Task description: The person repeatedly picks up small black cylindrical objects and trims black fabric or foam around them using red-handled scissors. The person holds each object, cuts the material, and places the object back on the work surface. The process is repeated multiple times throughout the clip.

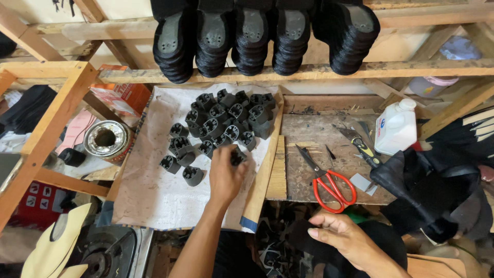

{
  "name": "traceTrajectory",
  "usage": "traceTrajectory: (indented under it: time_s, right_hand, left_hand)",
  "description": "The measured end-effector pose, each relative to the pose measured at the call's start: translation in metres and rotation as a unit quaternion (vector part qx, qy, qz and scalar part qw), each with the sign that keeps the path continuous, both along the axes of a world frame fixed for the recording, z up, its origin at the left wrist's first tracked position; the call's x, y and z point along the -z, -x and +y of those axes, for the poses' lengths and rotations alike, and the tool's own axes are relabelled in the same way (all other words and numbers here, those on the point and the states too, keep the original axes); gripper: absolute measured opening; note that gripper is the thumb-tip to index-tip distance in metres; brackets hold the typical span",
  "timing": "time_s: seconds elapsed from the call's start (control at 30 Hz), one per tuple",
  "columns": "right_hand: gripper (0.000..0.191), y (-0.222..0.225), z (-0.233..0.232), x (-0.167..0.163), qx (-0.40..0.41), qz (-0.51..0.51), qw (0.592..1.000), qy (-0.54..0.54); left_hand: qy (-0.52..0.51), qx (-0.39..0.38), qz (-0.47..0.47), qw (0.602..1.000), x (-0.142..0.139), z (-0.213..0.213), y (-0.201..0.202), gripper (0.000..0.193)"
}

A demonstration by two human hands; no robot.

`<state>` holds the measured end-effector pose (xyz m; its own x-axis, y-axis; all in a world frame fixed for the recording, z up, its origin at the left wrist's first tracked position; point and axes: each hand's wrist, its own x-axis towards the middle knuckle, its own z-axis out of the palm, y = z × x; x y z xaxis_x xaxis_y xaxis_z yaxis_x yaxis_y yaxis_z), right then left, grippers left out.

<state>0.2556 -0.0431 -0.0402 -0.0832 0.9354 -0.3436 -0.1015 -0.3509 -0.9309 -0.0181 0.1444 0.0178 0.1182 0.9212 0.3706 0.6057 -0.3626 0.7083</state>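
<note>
Wooden desk [309, 131], centre of frame, carries a white sheet [154, 190]. Upper centre of the sheet: a pile of dark grey heel blocks [226, 121]. Red-handled scissors [329, 183] lie right of centre. Left hand [225, 177], centre, grasps one heel block [237, 154] at the pile's lower edge. Right hand [342, 237], lower right, is released, fingers loosely curled, holding nothing.

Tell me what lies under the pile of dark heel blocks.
The heel blocks sit on a white paper sheet spread over a board; the left hand grips one. The board's surface beneath the paper is covered.
</note>
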Motion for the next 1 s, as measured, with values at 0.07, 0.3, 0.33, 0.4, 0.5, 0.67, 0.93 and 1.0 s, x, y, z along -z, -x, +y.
traceTrajectory:
  time_s: [0.07,0.3,0.33,0.4,0.5,0.67,0.93,1.0]
  right_hand:
    - [0.021,-0.001,0.000,-0.001,-0.002,-0.001,1.000,-0.007]
    - [0.022,0.006,0.010,0.000,0.005,-0.045,0.999,0.006]
    - [0.022,0.008,0.012,-0.001,0.000,-0.046,0.999,0.000]
    - [0.023,0.011,0.013,-0.005,-0.007,-0.051,0.999,-0.011]
    - [0.023,0.014,0.015,-0.014,-0.020,-0.065,0.998,-0.017]
    - [0.021,0.014,0.015,-0.030,-0.033,-0.133,0.989,-0.051]
    - [0.019,0.014,0.015,-0.045,-0.037,-0.144,0.987,-0.064]
    - [0.018,0.015,0.016,-0.046,-0.041,-0.140,0.988,-0.058]
  left_hand:
    - [0.147,0.038,-0.173,0.973,-0.001,-0.015,0.003,0.053]
    - [0.326,0.182,-0.444,0.814,0.011,-0.076,-0.003,0.064]
    - [0.338,0.192,-0.455,0.801,0.014,-0.083,-0.004,0.063]
    - [0.355,0.199,-0.447,0.796,0.022,-0.092,-0.006,0.064]
    - [0.359,0.207,-0.414,0.811,0.029,-0.099,-0.005,0.067]
    - [0.421,0.218,-0.367,0.800,0.027,-0.104,0.000,0.063]
    - [0.464,0.277,-0.408,0.736,0.027,-0.115,-0.008,0.057]
    - [0.463,0.281,-0.416,0.731,0.030,-0.117,-0.010,0.053]
